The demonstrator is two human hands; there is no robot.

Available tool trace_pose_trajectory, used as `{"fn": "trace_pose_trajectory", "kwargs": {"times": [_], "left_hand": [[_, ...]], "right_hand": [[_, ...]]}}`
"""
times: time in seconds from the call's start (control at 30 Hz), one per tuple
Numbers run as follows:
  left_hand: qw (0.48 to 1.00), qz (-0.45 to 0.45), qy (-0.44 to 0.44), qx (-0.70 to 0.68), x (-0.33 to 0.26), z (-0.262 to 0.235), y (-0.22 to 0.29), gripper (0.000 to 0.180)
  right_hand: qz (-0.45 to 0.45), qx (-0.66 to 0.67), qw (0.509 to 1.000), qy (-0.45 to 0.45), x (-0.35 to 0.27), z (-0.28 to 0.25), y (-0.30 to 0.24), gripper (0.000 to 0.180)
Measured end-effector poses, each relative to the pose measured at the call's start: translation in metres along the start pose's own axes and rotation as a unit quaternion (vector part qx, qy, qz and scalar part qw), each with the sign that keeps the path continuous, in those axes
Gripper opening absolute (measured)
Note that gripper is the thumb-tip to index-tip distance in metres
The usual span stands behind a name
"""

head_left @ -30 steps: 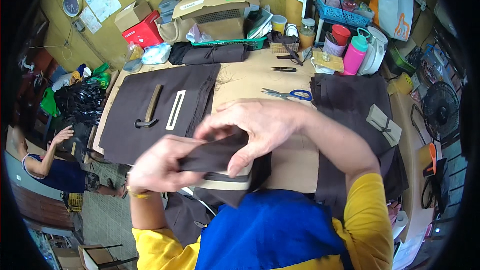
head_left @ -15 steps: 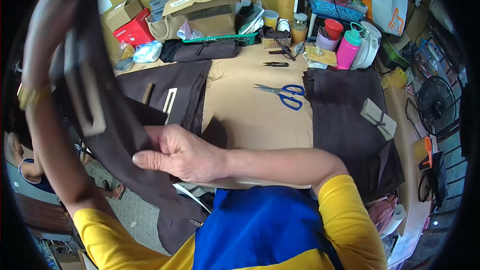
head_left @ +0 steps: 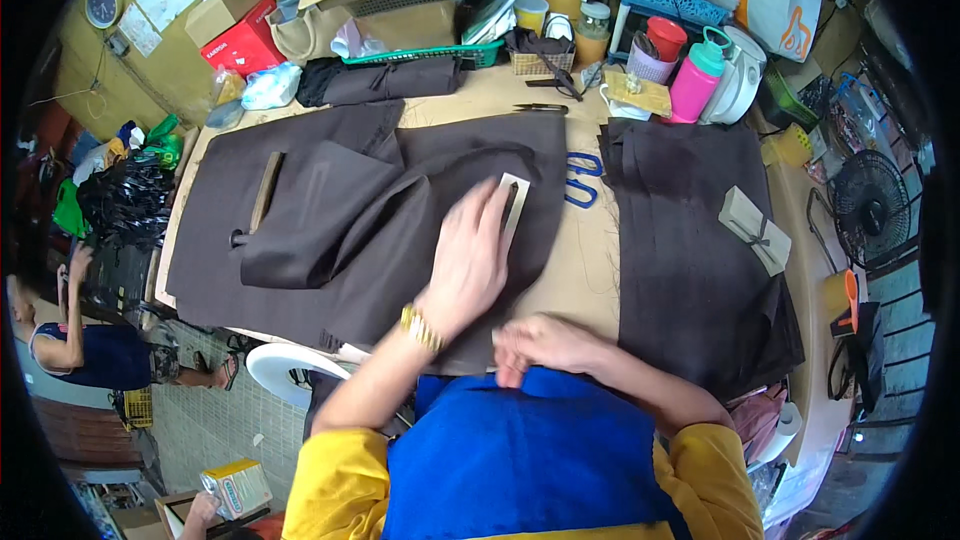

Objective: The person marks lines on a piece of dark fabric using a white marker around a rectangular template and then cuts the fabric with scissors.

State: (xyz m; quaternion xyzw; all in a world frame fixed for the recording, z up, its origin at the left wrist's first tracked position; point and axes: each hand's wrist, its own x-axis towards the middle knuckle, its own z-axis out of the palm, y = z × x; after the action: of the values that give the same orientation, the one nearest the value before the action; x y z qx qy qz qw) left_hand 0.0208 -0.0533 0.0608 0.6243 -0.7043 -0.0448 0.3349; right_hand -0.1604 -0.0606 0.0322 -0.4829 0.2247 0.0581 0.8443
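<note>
A large dark brown cloth lies spread over the left and middle of the table, with a loose fold on top. My left hand, a gold watch at its wrist, rests on it with fingers stretched out. Its fingertips touch a narrow cream strip with a dark slot, on the cloth's right part. At the table's near edge my right hand is closed, fingers curled; what they hold, if anything, is hidden. Beyond the cloth, blue-handled scissors show only their handles.
A wooden bar lies on the left cloth. More dark cloth is stacked at right, bearing a tied beige bundle. Small thread snips, a pink bottle and baskets stand farther back. Another person is at far left.
The cloth that both hands held raised at the left now lies across the table, covering the scissors' blades. My left hand came down to the cream strip; my right moved right, to the near edge.
</note>
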Motion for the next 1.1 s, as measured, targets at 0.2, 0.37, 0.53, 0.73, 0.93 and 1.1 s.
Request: {"fn": "trace_pose_trajectory", "kwargs": {"times": [0.2, 0.37, 0.53, 0.73, 0.93, 1.1], "left_hand": [[0.974, -0.069, -0.177, 0.125, -0.104, 0.001, -0.018, 0.083], [0.947, 0.001, -0.318, 0.041, -0.098, -0.06, -0.042, 0.063], [0.994, -0.073, -0.08, -0.019, -0.086, -0.04, -0.019, 0.013], [0.98, -0.175, 0.021, -0.094, -0.093, 0.017, -0.015, 0.033], [0.98, -0.177, -0.043, -0.078, -0.084, 0.014, -0.016, 0.033], [0.971, -0.227, -0.059, -0.056, -0.082, 0.018, -0.01, 0.03]], "right_hand": [[-0.299, -0.4, 0.866, 0.04, -0.032, -0.021, -0.079, 0.01], [-0.282, -0.476, 0.803, 0.222, 0.029, -0.068, -0.058, 0.012], [-0.247, -0.431, 0.828, 0.261, 0.026, -0.062, -0.021, 0.016], [-0.209, -0.391, 0.857, 0.263, 0.022, -0.067, -0.019, 0.014], [-0.199, -0.483, 0.816, 0.247, 0.025, -0.065, -0.029, 0.014], [-0.187, -0.564, 0.769, 0.238, 0.035, -0.065, -0.033, 0.012]]}}
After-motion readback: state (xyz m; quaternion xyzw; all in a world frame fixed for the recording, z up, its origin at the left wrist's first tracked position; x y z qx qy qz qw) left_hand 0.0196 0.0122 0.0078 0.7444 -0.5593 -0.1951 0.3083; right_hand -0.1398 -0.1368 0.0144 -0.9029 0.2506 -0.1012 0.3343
